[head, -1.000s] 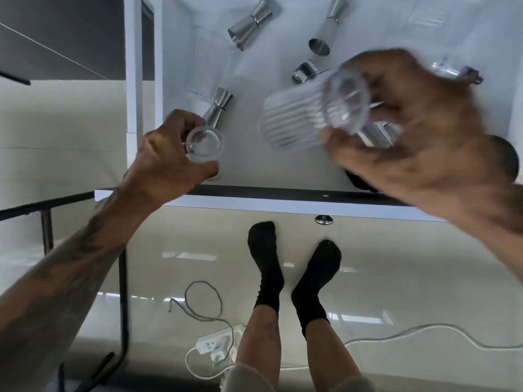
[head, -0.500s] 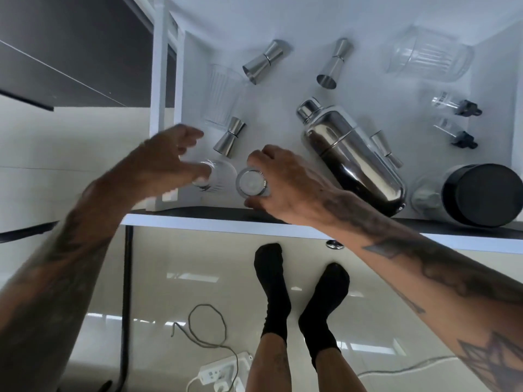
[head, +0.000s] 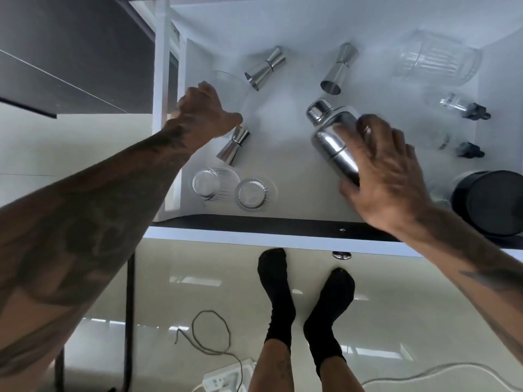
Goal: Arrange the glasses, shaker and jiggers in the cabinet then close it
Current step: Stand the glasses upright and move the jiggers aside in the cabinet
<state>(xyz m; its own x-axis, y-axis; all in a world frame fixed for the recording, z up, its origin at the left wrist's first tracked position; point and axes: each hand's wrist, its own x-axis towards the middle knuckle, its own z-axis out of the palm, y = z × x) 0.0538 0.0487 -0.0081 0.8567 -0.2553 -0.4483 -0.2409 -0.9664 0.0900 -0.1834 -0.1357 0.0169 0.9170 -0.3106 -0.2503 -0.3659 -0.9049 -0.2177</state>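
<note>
Shaker [head: 334, 140]: steel, lying on its side mid-cabinet, cap toward the back wall; your right hand [head: 387, 176] is wrapped over its lower body, fingers [head: 365, 128] curled across the top and thumb beneath, clamped on it.

Cabinet [head: 283, 233]: white interior, dark front edge, open.

Your left hand [head: 203, 114]: near the left wall, fingers bent around the side of a ribbed glass [head: 226, 83]; whether the grip is closed you cannot tell from here.

Jiggers, three: one [head: 235, 147] just below your left hand, touching or nearly touching it; one [head: 266, 67] toward the back left; one [head: 338, 69] at the back centre, just behind the shaker's cap.

Glasses, four: the one at your left hand; two upright side by side at the front-left corner, [head: 213, 183] and [head: 253, 193]; one large ribbed glass [head: 435, 59] lying in the back-right corner.

Other contents: two small dropper bottles [head: 464, 107] and [head: 460, 145] with black tops along the right wall; a black-lidded container [head: 492, 205] at the front-right corner, just beside your right wrist.

Below: your black socks [head: 305, 301] on pale floor, cables, and a power strip [head: 226, 377].
</note>
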